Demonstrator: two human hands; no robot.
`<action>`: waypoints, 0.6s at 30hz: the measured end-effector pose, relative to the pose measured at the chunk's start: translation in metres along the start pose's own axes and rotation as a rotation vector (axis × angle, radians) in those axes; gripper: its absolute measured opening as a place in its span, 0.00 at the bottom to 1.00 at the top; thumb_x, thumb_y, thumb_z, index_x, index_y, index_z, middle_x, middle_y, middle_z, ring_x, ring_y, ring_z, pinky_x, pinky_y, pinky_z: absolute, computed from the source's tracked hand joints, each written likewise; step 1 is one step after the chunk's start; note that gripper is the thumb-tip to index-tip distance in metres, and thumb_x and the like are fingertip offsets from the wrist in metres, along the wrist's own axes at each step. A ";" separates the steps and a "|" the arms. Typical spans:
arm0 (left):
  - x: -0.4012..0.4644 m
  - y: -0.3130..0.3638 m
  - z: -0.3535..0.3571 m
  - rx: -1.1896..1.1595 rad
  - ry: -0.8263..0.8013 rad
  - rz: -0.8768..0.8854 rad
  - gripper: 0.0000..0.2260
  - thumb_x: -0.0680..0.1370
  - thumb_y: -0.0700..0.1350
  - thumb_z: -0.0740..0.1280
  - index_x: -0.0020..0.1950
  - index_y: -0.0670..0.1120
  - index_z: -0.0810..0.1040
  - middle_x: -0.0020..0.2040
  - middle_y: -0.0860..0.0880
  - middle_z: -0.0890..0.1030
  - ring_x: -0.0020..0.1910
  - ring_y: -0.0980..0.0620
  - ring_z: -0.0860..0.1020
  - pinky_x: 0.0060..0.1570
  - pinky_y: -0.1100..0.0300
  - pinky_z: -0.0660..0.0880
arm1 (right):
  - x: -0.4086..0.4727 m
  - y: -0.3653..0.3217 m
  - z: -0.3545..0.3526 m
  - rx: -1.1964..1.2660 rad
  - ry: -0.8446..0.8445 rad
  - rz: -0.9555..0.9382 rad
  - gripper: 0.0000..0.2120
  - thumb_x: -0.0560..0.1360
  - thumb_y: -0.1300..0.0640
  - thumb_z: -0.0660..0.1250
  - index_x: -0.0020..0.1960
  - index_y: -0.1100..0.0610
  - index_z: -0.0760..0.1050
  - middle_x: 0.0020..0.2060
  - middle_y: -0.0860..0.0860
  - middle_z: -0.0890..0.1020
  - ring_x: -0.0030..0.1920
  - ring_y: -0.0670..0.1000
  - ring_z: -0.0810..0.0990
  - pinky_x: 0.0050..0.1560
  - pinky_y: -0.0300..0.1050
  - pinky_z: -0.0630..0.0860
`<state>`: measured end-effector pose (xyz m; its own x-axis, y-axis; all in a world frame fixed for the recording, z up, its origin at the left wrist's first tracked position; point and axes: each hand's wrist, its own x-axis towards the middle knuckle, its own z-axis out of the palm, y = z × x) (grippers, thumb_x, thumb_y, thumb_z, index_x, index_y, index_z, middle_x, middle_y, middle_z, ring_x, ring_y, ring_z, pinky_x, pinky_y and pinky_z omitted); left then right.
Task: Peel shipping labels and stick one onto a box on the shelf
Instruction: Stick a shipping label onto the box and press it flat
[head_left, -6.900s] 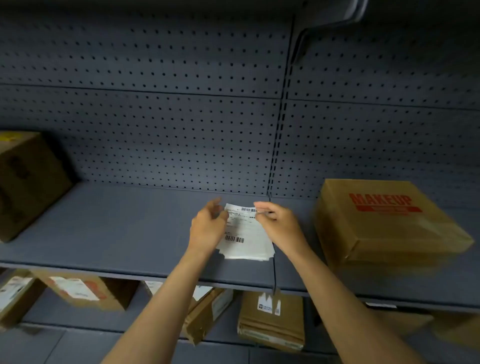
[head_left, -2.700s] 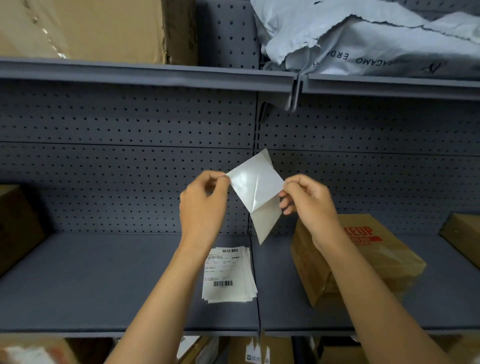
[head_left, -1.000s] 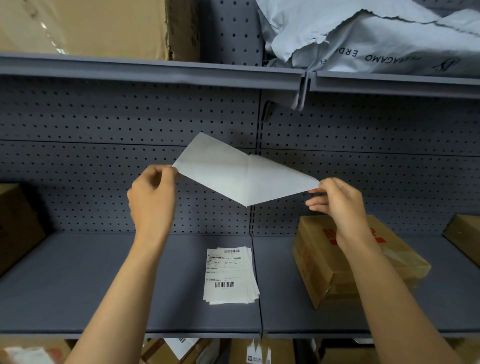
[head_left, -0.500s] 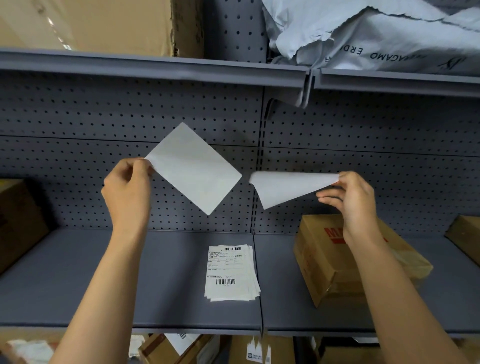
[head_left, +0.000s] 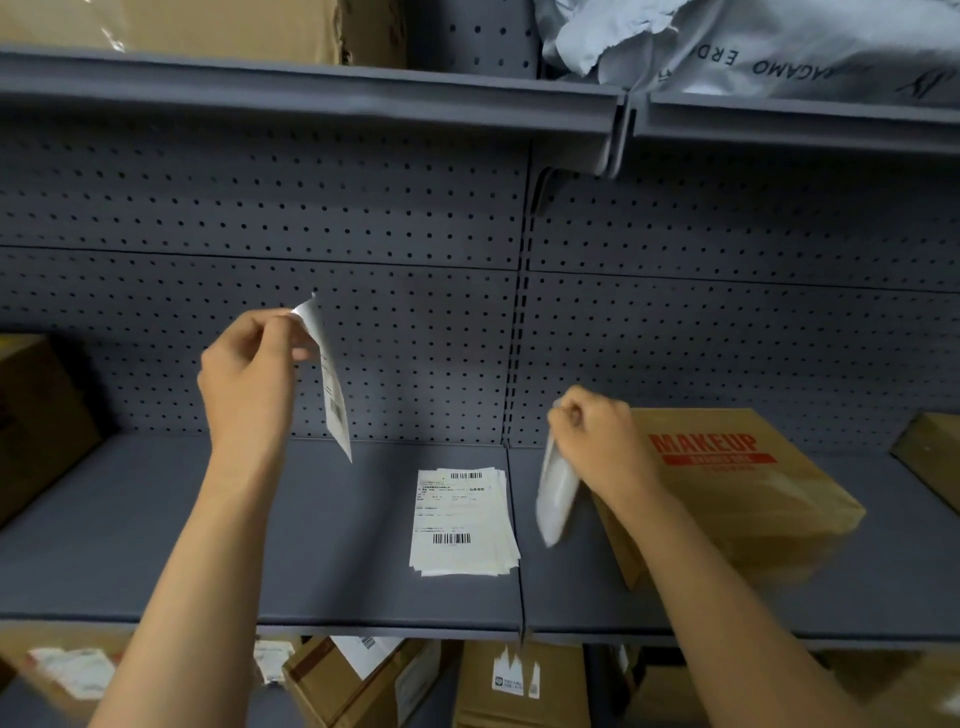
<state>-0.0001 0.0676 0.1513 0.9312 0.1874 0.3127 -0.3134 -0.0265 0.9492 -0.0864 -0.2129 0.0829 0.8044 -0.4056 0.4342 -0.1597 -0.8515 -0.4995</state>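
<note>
The left hand (head_left: 249, 384) pinches a hanging white printed shipping label (head_left: 332, 400), the right hand (head_left: 597, 441) grips blurred white backing paper (head_left: 555, 493), just left of the brown cardboard MAKEUP box (head_left: 737, 493) on the grey shelf (head_left: 156, 545).

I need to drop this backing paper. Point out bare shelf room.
Bare shelf runs wide between the brown box at the left edge and the label stack. Right of the stack it is crowded: only a narrow strip before the MAKEUP box.

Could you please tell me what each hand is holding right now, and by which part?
The left hand pinches the peeled label by its top corner, so it hangs down. The right hand grips the backing sheet at its upper end.
</note>
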 end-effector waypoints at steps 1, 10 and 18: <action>-0.001 0.000 -0.001 0.006 -0.002 -0.002 0.09 0.74 0.50 0.61 0.41 0.57 0.82 0.36 0.57 0.83 0.44 0.55 0.81 0.60 0.45 0.78 | -0.001 0.002 0.009 -0.034 -0.037 0.011 0.11 0.78 0.54 0.62 0.39 0.55 0.75 0.31 0.49 0.79 0.32 0.51 0.79 0.33 0.49 0.78; -0.025 -0.018 0.017 0.032 -0.084 -0.020 0.10 0.77 0.46 0.62 0.41 0.53 0.82 0.37 0.53 0.84 0.39 0.56 0.79 0.47 0.56 0.75 | -0.021 -0.009 0.070 -0.224 -0.296 -0.048 0.13 0.76 0.51 0.64 0.36 0.55 0.81 0.33 0.51 0.82 0.35 0.53 0.80 0.34 0.41 0.75; -0.049 -0.031 0.041 0.163 -0.138 0.021 0.08 0.78 0.47 0.65 0.44 0.53 0.84 0.37 0.57 0.84 0.31 0.62 0.75 0.35 0.61 0.67 | -0.016 -0.029 0.063 -0.151 -0.117 -0.155 0.24 0.75 0.51 0.63 0.25 0.54 0.56 0.22 0.48 0.62 0.27 0.51 0.65 0.30 0.42 0.71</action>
<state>-0.0283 0.0195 0.1081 0.9449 0.0493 0.3236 -0.3092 -0.1895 0.9319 -0.0588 -0.1602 0.0432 0.8851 -0.2328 0.4030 -0.1061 -0.9440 -0.3123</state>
